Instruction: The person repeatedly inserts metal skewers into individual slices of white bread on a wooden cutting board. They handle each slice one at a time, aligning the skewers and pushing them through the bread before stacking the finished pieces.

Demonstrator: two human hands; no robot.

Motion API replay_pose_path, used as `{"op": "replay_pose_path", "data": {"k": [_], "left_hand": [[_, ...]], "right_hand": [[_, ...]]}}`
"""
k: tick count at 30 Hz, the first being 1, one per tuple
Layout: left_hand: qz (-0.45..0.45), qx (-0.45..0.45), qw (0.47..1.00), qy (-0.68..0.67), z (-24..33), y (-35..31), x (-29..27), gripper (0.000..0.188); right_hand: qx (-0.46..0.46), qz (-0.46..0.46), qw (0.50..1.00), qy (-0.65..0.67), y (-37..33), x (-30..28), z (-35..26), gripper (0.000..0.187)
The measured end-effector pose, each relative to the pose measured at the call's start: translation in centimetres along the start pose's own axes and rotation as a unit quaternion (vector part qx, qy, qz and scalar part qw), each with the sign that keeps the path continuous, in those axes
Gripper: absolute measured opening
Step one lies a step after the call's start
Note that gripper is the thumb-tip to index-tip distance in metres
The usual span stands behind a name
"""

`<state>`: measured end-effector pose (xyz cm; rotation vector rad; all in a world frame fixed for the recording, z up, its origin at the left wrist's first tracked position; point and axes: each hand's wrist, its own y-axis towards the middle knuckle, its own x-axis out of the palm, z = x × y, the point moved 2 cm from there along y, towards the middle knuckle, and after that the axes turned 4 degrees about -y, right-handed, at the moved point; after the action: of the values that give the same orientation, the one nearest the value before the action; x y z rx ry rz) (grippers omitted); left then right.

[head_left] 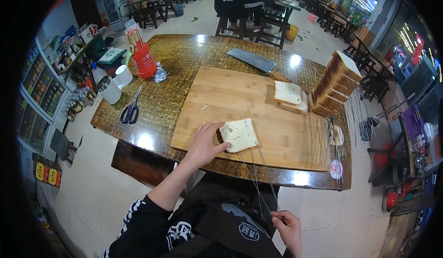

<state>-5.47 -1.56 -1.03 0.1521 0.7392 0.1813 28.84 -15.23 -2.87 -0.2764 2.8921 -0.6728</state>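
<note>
Near the front edge of a wooden cutting board point(212, 96) lies a slice of white bread point(240, 136). My left hand point(203, 143) grips its left side, with the thumb along the lower edge and the fingers at the upper left corner. Below the table edge, close to my body, my right hand point(288, 229) is closed on the ends of several thin metal skewers point(257, 182). They run up to the slice's lower right edge; how far they go in is hidden. More bread slices point(288, 93) lie on the board's right side, beside a tall stack of skewered bread point(337, 83).
A cleaver point(251, 59) lies at the board's far edge. Loose skewers point(328, 142) cover the table's right end. To the left are scissors point(131, 108), a metal-rimmed cup point(109, 90), a white cup point(123, 76) and a red chopstick holder point(144, 64). People sit beyond.
</note>
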Motion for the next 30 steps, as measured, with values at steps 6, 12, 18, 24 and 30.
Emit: {"op": "replay_pose_path", "data": {"k": [6,12,18,24,30], "left_hand": [[0.012,0.011,1.000,-0.001,0.1,0.0,0.1,0.061],[0.015,0.025,1.000,-0.006,-0.1,0.0,0.2,0.059],[0.027,0.034,0.999,-0.013,-0.3,0.0,0.3,0.060],[0.043,0.022,0.999,-0.017,-0.6,-0.1,0.6,0.063],[-0.036,0.052,0.997,0.052,1.1,-0.9,0.3,0.069]], "right_hand": [[-0.006,0.013,1.000,-0.018,1.7,1.7,-1.9,0.015],[-0.036,0.012,0.999,-0.019,3.4,3.5,-2.5,0.015],[-0.064,0.013,0.997,-0.045,4.5,4.5,-3.3,0.016],[-0.073,0.012,0.995,-0.065,4.7,4.3,-3.7,0.016],[-0.063,0.011,0.996,-0.067,4.8,4.1,-3.8,0.016]]}}
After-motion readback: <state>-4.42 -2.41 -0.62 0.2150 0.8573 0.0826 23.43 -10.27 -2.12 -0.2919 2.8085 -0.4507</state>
